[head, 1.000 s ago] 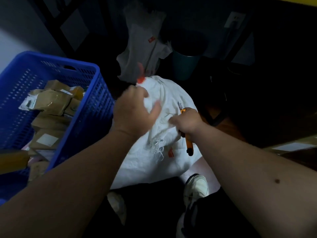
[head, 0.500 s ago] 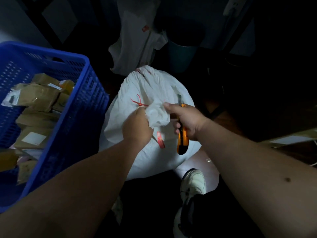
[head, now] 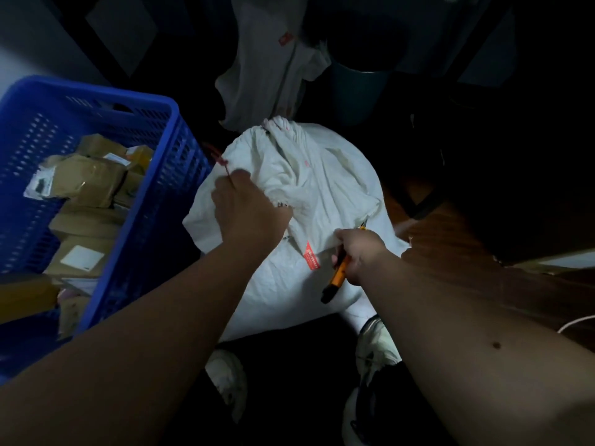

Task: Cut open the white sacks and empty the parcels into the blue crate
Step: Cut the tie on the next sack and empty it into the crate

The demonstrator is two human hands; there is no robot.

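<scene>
A full white sack (head: 328, 175) stands on the floor in front of my feet, its bunched neck at the top. My left hand (head: 248, 210) grips a fold of the sack's cloth together with a red tie (head: 220, 159). My right hand (head: 359, 252) is closed around an orange utility knife (head: 336, 278), blade tip pointing up against the sack's right side. The blue crate (head: 154, 175) sits to the left, holding several brown parcels (head: 87, 178).
An empty white sack (head: 267, 66) hangs or leans behind the full one. A dark round bin (head: 357, 88) stands beside it. My two white shoes (head: 376, 346) are below the sack. Wooden floor lies to the right.
My left hand has shifted left and up on the sack, pulling the cloth and red tie toward the crate. My right hand with the knife has dropped lower on the sack's right side.
</scene>
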